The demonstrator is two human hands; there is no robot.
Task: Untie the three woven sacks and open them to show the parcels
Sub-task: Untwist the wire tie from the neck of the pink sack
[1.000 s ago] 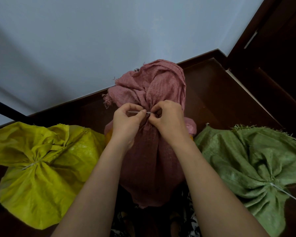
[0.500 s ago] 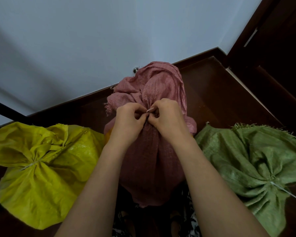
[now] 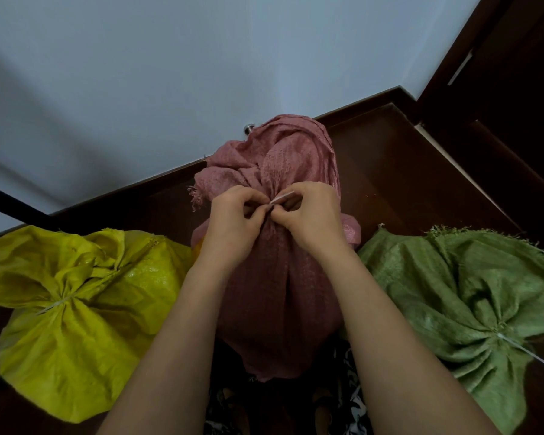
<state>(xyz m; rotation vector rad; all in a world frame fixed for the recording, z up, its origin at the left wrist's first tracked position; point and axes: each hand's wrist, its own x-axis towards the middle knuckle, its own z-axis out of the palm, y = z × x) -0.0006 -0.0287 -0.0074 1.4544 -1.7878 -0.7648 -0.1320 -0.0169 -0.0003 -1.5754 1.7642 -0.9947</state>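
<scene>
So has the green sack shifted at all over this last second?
No. The green sack lies in the same spot against the dark floorboards, its white tie still trailing right; only both hands work the pink sack.

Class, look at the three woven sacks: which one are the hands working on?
The pink sack in the middle: both hands pinch its white tie. The yellow sack and green sack lie untouched.

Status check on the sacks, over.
Left hand and right hand pinching the white tie on the pink sack. Yellow sack and green sack tied shut. No parcels showing. Nothing in the way.
</scene>
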